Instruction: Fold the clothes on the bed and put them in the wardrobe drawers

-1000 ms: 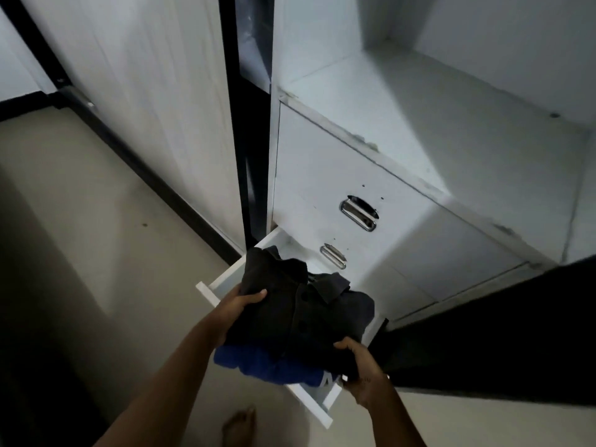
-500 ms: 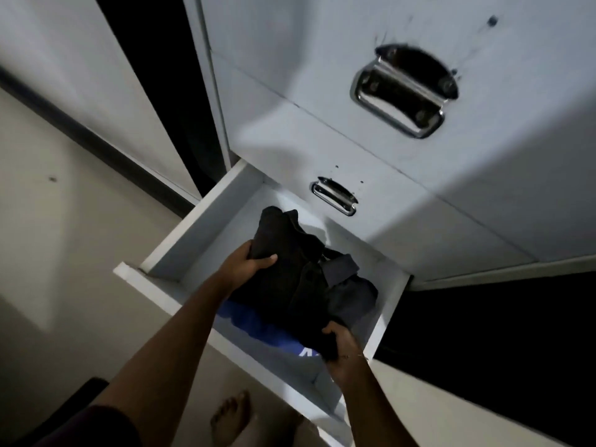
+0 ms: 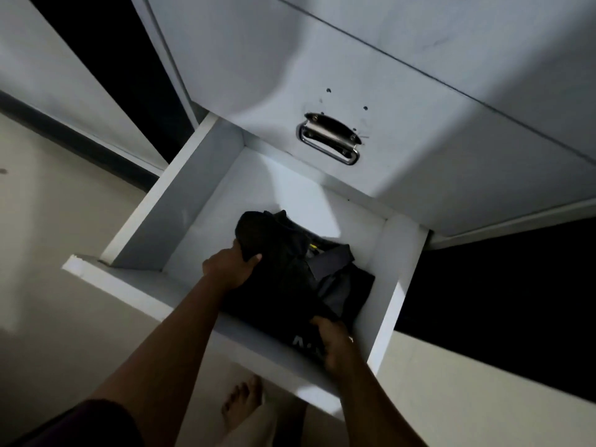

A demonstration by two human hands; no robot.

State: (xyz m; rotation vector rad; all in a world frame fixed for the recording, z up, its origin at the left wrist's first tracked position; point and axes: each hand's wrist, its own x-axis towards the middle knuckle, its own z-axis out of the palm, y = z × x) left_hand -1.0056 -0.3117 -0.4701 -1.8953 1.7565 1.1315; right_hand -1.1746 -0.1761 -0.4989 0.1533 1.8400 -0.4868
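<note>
Dim, cool light pooling on the drawer floor [image 3: 290,191], deep shadows around, slight wide-angle bending

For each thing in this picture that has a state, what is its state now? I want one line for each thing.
bottom drawer: pulled open, holds the clothes.
drawer above: closed, metal handle hanging down.
folded dark clothes: stacked inside the bottom drawer, gripped at two sides.
left hand: grips the far left edge of the stack.
right hand: grips the near right corner of the stack.

The white lettering [image 3: 306,345] under the right hand [image 3: 335,348] seems partly covered, unreadable.
</note>
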